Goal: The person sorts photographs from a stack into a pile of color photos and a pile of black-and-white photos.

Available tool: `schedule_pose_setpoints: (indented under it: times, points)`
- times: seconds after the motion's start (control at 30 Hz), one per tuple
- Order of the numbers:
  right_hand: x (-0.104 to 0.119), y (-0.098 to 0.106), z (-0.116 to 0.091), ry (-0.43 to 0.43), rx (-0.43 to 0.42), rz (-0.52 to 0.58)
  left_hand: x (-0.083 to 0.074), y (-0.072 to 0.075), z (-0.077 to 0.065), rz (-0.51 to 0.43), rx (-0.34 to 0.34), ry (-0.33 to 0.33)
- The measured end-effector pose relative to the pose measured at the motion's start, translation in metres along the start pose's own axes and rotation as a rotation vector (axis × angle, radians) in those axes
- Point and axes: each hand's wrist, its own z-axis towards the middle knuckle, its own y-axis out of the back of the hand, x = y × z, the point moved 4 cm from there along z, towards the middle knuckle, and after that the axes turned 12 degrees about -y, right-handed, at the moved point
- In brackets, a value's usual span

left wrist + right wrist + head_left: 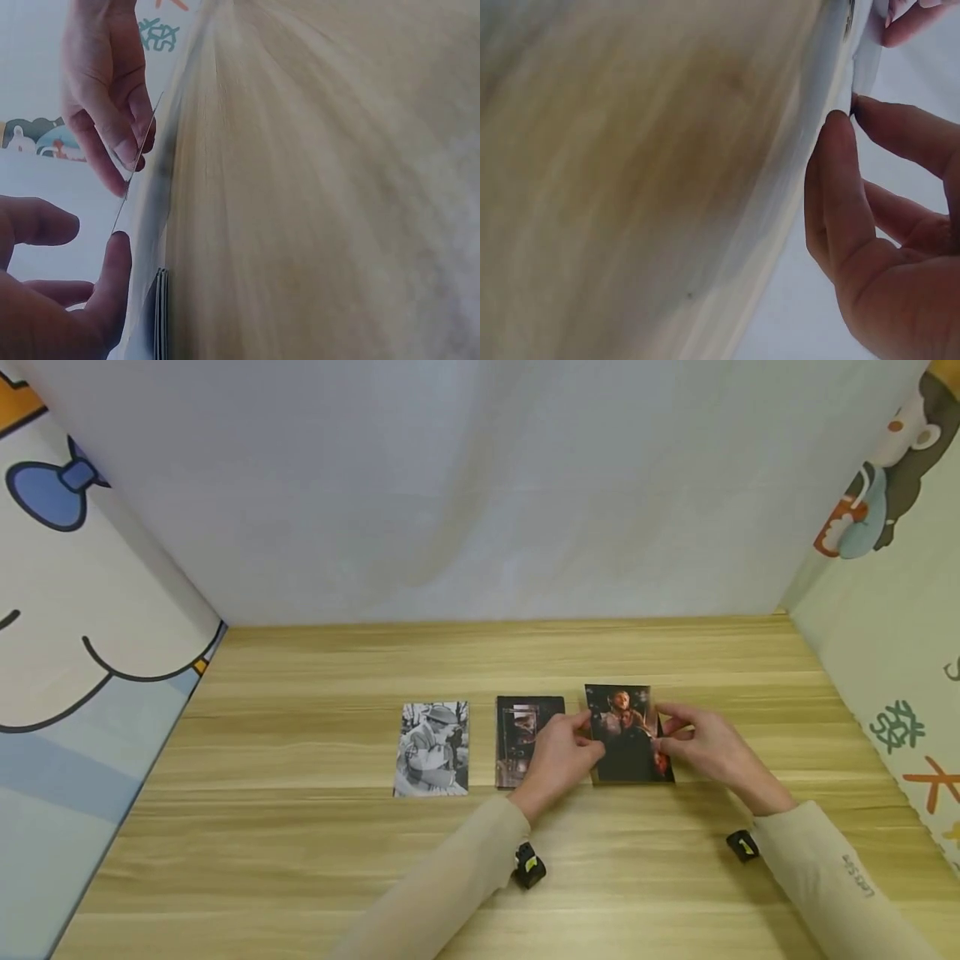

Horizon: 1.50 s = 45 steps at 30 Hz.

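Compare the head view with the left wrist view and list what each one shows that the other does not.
Only the head view: the black-and-white photo, the image printed on the held photo, the left sleeve and the right sleeve.

Only the left wrist view: the layered edges of the stack of photos, and the held photo seen edge-on as a thin line.

Both: the left hand, the right hand, the held photo, the stack and the wood-grained table.

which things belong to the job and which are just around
Likely job:
dark rectangular photo card, held by right hand
stack of dark rectangular photo cards
monochrome rectangular photo card

Just around:
black wrist devices
white cartoon-printed wall panel
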Motion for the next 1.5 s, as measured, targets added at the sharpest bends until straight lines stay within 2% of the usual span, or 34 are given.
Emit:
schedule_pose_setpoints:
  times: [0.33,0.53,0.67,0.83,0.97,1.2,1.5]
  points:
    - [-0.0054,-0.0004,0.0052,0.013,0.035,-0.056,0.0032,-0.0039,0.0031,0.004,0.099,0.035]
    - [-0.0083,-0.0007,0.0070,0.008,0.056,-0.047,0.0008,-0.0054,0.0064,0.052,0.141,0.057]
    - [-0.0084,-0.0006,0.0081,0.008,0.055,-0.055,-0.0018,-0.0057,0.0078,0.065,0.141,0.072]
    - [-0.0070,0.0000,0.0090,0.016,0.037,-0.078,-0.0037,-0.0052,0.0082,0.096,0.136,0.059]
    - [-0.0071,0.0005,0.0080,-0.009,0.030,-0.097,-0.0046,-0.0064,0.0074,0.114,0.156,0.047]
    - [-0.0071,0.0005,0.0071,-0.041,0.012,-0.124,-0.0052,-0.0039,0.0059,0.129,0.130,0.065]
    - [-0.0059,-0.0035,0.0096,-0.036,-0.001,-0.147,-0.0062,-0.0018,0.0002,0.091,0.134,0.046]
